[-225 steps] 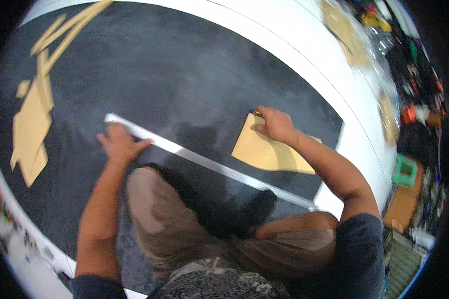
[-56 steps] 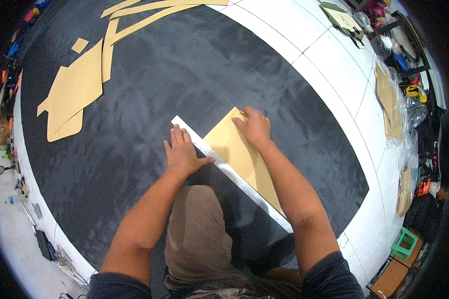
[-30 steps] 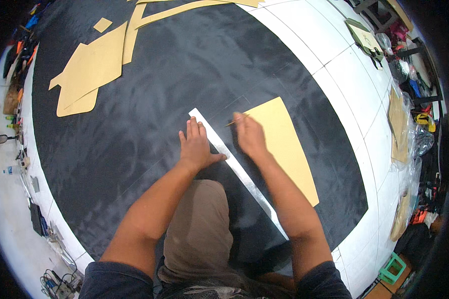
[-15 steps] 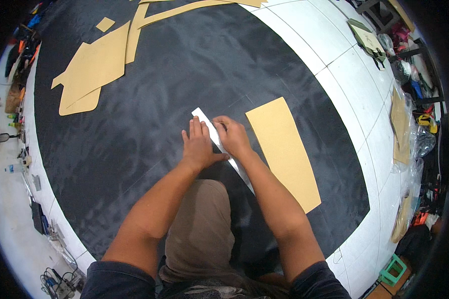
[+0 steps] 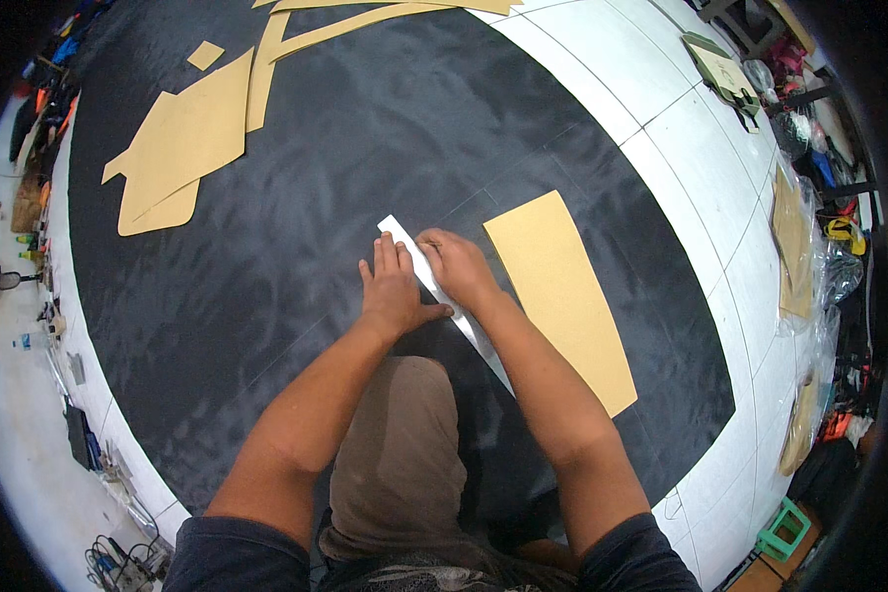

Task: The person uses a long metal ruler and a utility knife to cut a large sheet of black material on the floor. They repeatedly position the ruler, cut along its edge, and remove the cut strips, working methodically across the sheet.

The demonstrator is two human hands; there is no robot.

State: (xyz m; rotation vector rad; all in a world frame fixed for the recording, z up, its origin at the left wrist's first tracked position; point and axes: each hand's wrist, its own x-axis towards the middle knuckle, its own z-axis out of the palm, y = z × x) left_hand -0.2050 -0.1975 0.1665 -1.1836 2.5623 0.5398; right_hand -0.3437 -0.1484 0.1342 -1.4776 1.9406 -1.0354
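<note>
A long white metal-looking ruler (image 5: 416, 259) lies slantwise on a large sheet of black cloth (image 5: 345, 128). My left hand (image 5: 393, 296) rests flat along its left side, fingers stretched out, with fingertips and thumb pressing on it. My right hand (image 5: 459, 264) is closed in a pinch at the ruler's right edge; what sits between its fingers is too small and hidden to make out. Right of that hand lies a tan paper pattern piece (image 5: 562, 296), apart from the ruler. Faint straight lines mark the cloth.
More tan pattern pieces (image 5: 192, 128) overlap at the far left, with a small square piece (image 5: 205, 55) beside them. White floor tiles (image 5: 696, 187) surround the cloth. Bagged goods and a green stool (image 5: 785, 531) stand at right; tools and cords (image 5: 123, 562) lie lower left.
My right hand has shifted slightly left and turned a little at the ruler's edge. My left hand and the ruler stay in place.
</note>
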